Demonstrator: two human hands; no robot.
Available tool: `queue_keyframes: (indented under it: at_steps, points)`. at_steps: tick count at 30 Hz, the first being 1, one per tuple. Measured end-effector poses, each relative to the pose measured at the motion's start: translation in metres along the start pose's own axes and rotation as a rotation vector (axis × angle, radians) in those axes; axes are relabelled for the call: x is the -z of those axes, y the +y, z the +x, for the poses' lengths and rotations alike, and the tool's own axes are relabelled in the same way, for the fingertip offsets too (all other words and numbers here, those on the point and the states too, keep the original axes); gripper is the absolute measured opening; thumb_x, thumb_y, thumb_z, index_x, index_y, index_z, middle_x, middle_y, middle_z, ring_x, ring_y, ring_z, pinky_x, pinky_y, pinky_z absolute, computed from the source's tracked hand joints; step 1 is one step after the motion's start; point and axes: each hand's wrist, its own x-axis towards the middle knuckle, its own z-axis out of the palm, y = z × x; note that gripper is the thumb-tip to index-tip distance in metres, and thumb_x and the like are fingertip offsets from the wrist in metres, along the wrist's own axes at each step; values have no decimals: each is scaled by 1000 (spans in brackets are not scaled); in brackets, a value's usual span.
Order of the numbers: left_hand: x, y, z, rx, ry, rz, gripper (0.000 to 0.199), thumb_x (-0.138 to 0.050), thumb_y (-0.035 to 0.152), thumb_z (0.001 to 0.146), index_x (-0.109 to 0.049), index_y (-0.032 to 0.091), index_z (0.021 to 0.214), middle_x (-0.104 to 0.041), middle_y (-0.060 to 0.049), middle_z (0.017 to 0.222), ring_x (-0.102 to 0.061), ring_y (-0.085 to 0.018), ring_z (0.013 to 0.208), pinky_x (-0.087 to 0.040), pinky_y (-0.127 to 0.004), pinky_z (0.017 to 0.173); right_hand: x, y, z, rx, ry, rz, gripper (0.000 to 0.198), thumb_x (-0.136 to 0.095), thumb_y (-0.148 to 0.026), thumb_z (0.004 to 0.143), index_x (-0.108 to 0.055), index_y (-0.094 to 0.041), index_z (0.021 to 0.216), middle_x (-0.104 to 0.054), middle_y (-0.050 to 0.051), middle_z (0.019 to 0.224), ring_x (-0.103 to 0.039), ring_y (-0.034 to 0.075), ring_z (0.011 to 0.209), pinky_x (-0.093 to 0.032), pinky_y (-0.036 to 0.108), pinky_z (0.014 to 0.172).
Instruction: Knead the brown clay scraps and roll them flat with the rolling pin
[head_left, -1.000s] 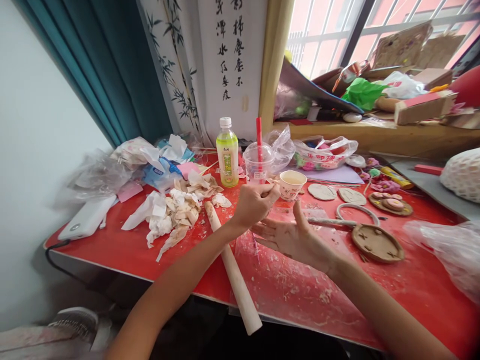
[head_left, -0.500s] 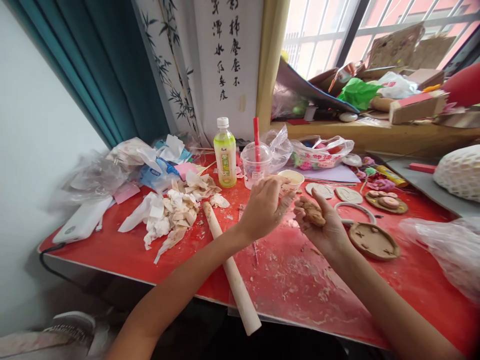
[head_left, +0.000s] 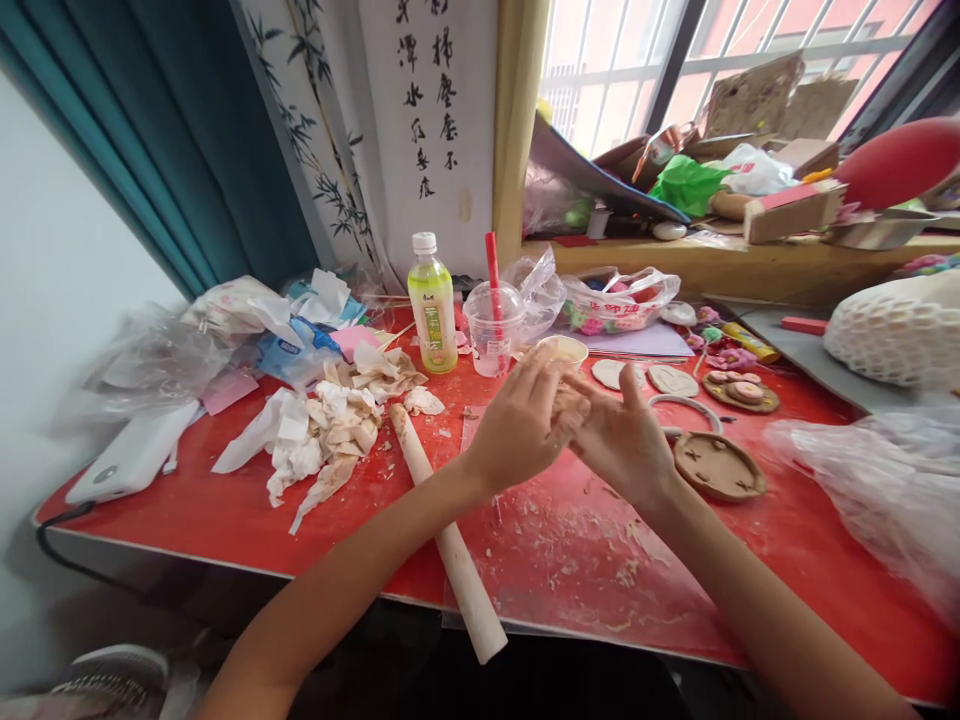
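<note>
Over the red table, my left hand [head_left: 521,420] presses its fingers against my right hand [head_left: 630,440]. A lump of brown clay [head_left: 568,400] is between them, mostly hidden by the left fingers. The right palm faces up under the clay, its thumb raised. Just behind the hands stands a paper cup [head_left: 564,350]. To the right lies a round brown clay dish [head_left: 720,466] with small marks in it, beside a pale ring [head_left: 686,402]. Two flat pale clay discs [head_left: 673,380] lie beyond. A wooden rolling pin [head_left: 450,540] sits below my left forearm, jutting past the table's front edge.
Crumpled tissues [head_left: 330,430] and a white power bank [head_left: 133,455] lie left on the red table [head_left: 547,590], which has clay crumbs on it. A drink bottle [head_left: 433,310] and a plastic cup [head_left: 493,335] stand behind. Right are a clear plastic bag [head_left: 862,480] and a decorated disc [head_left: 741,391].
My hands have come together, the left now covering most of the clay that lay visible in the right. The whole view has shifted slightly, moving objects leftward in the picture.
</note>
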Motion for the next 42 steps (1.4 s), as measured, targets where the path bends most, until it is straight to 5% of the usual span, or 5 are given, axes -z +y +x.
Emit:
queue_keyframes:
  at_steps: [7, 17, 30, 36, 42]
  points:
    - [-3, 4, -8, -523, 106, 288, 24, -47, 32, 87, -62, 14, 84, -69, -7, 88, -63, -18, 87, -51, -29, 76, -9, 4, -17, -132, -150, 104, 62, -26, -75, 79, -58, -25, 100, -65, 2, 88, -59, 14, 86, -50, 24, 68]
    - [16, -16, 6, 472, 42, -391, 52, -42, 31, 87, -35, 17, 37, -31, 5, 34, -30, -5, 34, -25, -22, 40, -5, 27, 2, -284, -123, 87, 64, -32, -70, 81, -46, -24, 123, -62, 6, 109, -62, 17, 96, -38, 38, 99]
    - [7, -19, 11, 300, -9, -290, 23, -37, 34, 94, -53, 18, 100, -63, -7, 103, -58, -16, 98, -45, -34, 90, 8, -5, 2, -100, 354, 221, 26, -56, -34, 82, -54, -18, 61, -59, -1, 52, -58, 9, 52, -55, 21, 60]
    - [4, -9, 8, 196, -31, -253, 21, -35, 30, 94, -51, 17, 98, -60, -7, 101, -56, -16, 101, -45, -35, 91, 9, -7, 1, 31, 216, -7, 45, -53, -41, 84, -40, -19, 47, -37, -5, 37, -27, 5, 29, -18, 17, 27]
    - [1, 4, 0, -86, -16, 4, 36, -37, 35, 92, -45, 11, 119, -49, -16, 128, -42, -23, 125, -39, -40, 103, -2, -1, -3, 44, 3, -50, 45, -47, -63, 79, -58, -21, 69, -53, -2, 58, -53, 10, 56, -47, 21, 56]
